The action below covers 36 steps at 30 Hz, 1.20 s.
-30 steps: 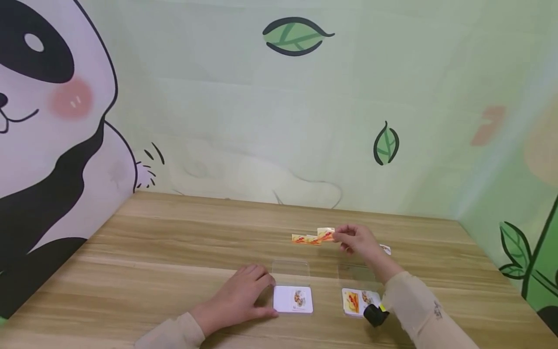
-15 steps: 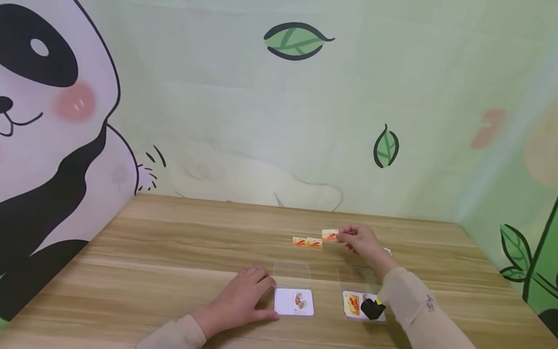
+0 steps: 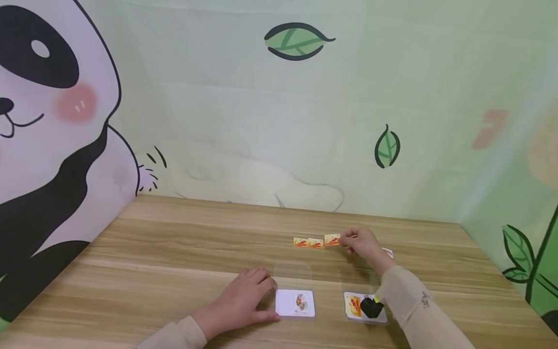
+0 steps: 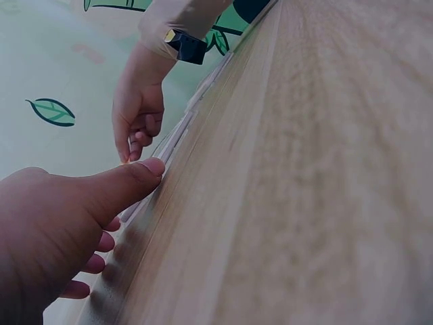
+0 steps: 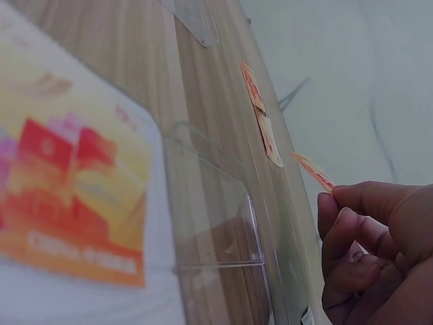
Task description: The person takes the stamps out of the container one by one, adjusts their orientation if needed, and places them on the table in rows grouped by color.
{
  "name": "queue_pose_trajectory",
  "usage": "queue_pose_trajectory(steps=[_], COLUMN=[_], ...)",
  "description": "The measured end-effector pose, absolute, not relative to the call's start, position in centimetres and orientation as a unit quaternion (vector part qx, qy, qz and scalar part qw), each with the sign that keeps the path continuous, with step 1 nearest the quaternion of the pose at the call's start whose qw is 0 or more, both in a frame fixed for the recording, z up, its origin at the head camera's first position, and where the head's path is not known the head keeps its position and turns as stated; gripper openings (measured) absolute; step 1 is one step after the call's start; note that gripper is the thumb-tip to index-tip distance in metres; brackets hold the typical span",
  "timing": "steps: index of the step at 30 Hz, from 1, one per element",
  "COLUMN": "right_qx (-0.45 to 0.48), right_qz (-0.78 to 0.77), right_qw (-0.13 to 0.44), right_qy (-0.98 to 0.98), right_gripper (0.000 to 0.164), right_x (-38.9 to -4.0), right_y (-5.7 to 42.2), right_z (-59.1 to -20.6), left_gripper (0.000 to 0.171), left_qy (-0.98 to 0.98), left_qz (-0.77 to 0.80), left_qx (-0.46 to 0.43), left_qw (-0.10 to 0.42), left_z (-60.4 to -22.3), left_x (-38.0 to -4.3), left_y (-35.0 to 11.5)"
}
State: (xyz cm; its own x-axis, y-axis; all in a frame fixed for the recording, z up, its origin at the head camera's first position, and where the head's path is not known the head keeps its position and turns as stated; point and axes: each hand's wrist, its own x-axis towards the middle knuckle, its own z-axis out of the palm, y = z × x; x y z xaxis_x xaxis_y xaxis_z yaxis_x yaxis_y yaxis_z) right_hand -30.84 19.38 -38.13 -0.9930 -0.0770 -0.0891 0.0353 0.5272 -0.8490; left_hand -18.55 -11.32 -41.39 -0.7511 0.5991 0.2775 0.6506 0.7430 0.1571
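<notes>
My right hand [image 3: 359, 242] pinches a small red-and-yellow postage stamp [image 3: 332, 240] between thumb and index finger; its other fingers curl in. The stamp [image 5: 312, 170] appears tilted and raised off the table in the right wrist view. Just left of it lie two similar stamps [image 3: 308, 243], side by side. My left hand [image 3: 244, 298] rests by the left clear case [image 3: 292, 276], its thumb and index finger touching the left side, fingers loosely extended. A stamp [image 3: 301, 303] sits on the white card [image 3: 285, 303] there.
Right of that, another clear case [image 3: 359, 276] holds a white card with an orange stamp [image 3: 354, 306]; the black wrist camera [image 3: 372, 308] covers part of it. A further stamp [image 3: 388, 252] shows behind my right forearm. A printed panda backdrop [image 3: 218, 97] borders the wooden table [image 3: 174, 232].
My right hand has moved the pinched stamp slightly right and down in the head view, opening a gap from the two lying stamps. My left hand stays beside its case.
</notes>
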Motion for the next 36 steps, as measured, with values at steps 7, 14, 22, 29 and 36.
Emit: queue_pose_trajectory(steps=[7, 14, 22, 29, 36], right_qx=[-0.001, -0.002, 0.015, 0.021, 0.023], right_qz=[-0.474, -0.469, -0.460, -0.435, -0.419], right_qw=[0.055, 0.055, 0.062, 0.063, 0.057], right_qy=[0.879, 0.882, 0.886, 0.898, 0.906], right_gripper=[0.011, 0.008, 0.008, 0.010, 0.011], right_x=[-30.93, -31.20, -31.29, -31.47, -31.43], right_y=[19.31, 19.30, 18.99, 18.92, 18.78], right_z=[-38.34, -38.57, -38.48, -38.67, -38.64], left_gripper=[0.050, 0.051, 0.051, 0.050, 0.050], left_qy=[-0.928, -0.930, -0.932, -0.930, -0.931], left_qz=[-0.117, -0.118, -0.116, -0.117, -0.115], left_qx=[-0.337, -0.335, -0.330, -0.334, -0.334], left_qw=[0.108, 0.096, 0.092, 0.095, 0.097], left_z=[-41.41, -41.31, -41.31, -41.24, -41.24], left_x=[-18.54, -18.53, -18.55, -18.54, -18.47], left_y=[-11.32, -11.21, -11.18, -11.22, -11.26])
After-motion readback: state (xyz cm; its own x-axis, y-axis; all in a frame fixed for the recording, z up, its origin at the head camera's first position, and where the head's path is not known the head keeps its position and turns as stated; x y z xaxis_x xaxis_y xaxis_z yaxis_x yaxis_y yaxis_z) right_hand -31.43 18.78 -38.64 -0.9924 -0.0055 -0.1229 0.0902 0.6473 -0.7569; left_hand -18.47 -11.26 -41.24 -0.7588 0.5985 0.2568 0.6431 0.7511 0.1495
